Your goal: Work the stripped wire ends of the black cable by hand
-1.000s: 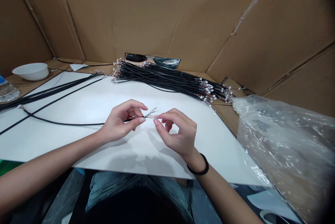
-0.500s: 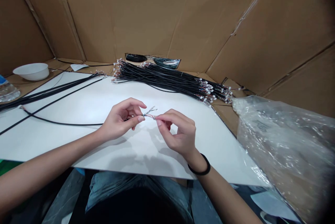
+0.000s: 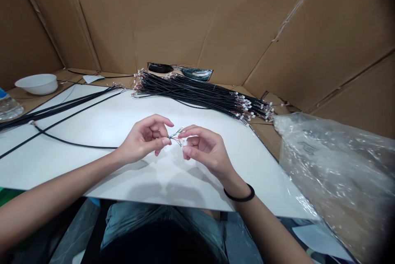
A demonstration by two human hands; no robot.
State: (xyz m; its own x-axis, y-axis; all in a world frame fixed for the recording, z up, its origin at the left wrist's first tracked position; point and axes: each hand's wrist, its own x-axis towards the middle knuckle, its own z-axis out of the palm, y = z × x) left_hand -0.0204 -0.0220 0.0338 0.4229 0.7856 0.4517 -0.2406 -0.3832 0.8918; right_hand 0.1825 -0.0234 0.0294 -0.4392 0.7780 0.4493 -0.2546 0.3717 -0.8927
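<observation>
Above the white board [image 3: 101, 177], my left hand [image 3: 147, 139] pinches the end of a black cable [image 3: 77, 144], which trails left to a small white connector [image 3: 31, 122]. Thin colored wires [image 3: 175, 136] fan out from that pinched end toward the right. My right hand [image 3: 203, 146] is at the wire tips, its thumb and index finger apart. The index fingertip touches or nearly touches the upper wires. Something small and white shows beside the thumb; whether the fingers hold it is unclear.
Behind lies a large bundle of black cables [image 3: 191, 93] with white connectors. More black cables [image 3: 70, 101] cross the left side. A white bowl [image 3: 38, 84] and a plastic bottle [image 3: 10, 106] are at far left, a clear plastic bag [image 3: 336, 161] at right. Cardboard walls [image 3: 173, 17] rise behind.
The fingers of my right hand have parted from their pinch on the wires, and the wires are spread wider. The cable's far end has shifted slightly right.
</observation>
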